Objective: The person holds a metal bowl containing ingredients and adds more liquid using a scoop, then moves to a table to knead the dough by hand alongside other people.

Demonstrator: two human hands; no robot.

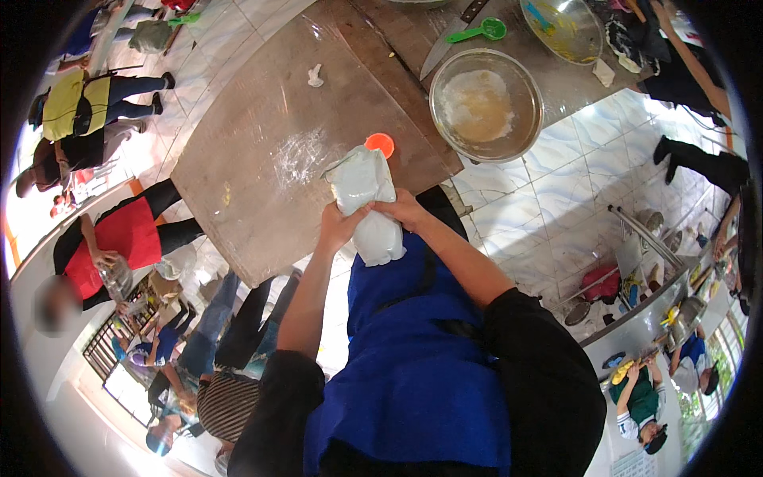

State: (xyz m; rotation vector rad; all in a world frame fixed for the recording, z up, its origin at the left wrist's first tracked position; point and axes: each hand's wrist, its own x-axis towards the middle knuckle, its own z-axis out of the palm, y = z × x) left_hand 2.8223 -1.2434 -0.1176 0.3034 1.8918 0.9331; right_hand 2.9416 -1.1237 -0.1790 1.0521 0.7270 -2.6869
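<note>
A pale, shiny packet (360, 179), apparently plastic, is held between both my hands at the near edge of the table. My left hand (344, 223) grips one side of its middle, and my right hand (405, 210) grips the other, with the thumbs meeting across the front. The packet bends at the thumbs, and its lower part hangs before my blue apron (411, 369). Just beyond the packet's top is a round orange cup or lid (380, 144), partly hidden by it. What the packet contains cannot be seen.
Right of the board (250, 149) stands a metal bowl (438, 128) with pale powder and a brownish patch. Beyond are a knife (440, 52), a green measuring spoon (492, 28) and a smeared bowl (575, 45). A person in a red apron (128, 238) stands left; several others are around.
</note>
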